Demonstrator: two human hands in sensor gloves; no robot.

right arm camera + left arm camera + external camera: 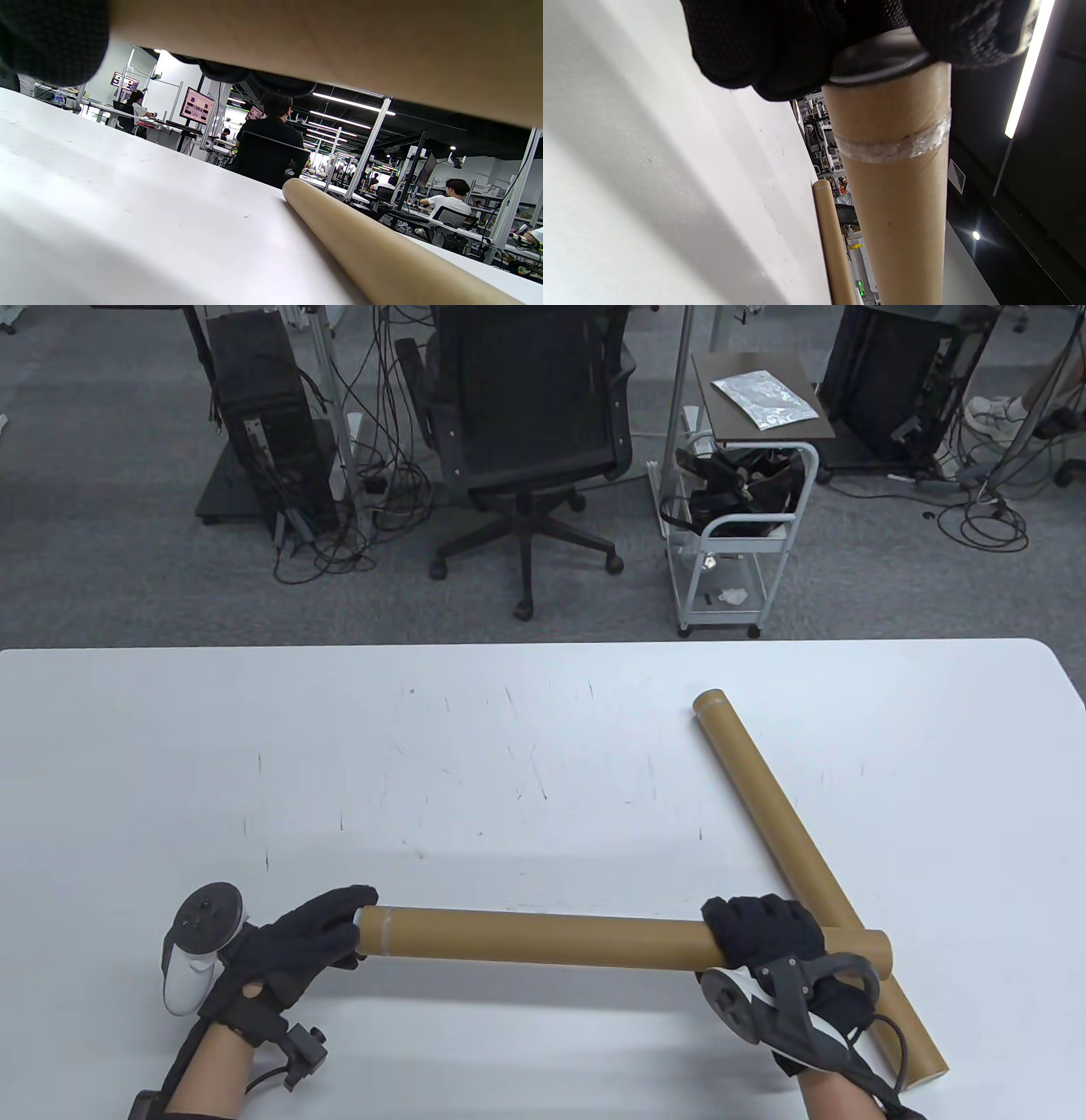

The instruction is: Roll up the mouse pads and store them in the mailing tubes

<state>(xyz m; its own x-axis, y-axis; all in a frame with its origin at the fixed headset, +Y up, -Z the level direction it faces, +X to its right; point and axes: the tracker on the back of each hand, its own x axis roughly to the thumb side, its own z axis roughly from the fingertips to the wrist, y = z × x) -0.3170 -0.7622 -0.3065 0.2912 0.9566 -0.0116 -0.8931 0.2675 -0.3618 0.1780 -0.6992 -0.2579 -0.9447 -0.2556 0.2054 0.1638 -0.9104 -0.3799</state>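
My left hand (301,937) curled its fingers over the capped left end of a mailing tube (543,937), gripping the cap (878,59); a band of clear tape (895,146) ringed the tube just past it. My right hand (768,933) wrapped around the same tube near its right end, fingers closed over the top of the cardboard. Between my hands the tube ran level, left to right, held above the white table (339,763) near its front edge. Its right end crossed over a second mailing tube (764,806), which lay flat on the table, slanting from its far end toward the near right corner. From the right wrist view that second tube stretched away under the one I held. I could not see any mouse pad. Beyond the table stood an office chair (526,432) and a small white cart (738,526).
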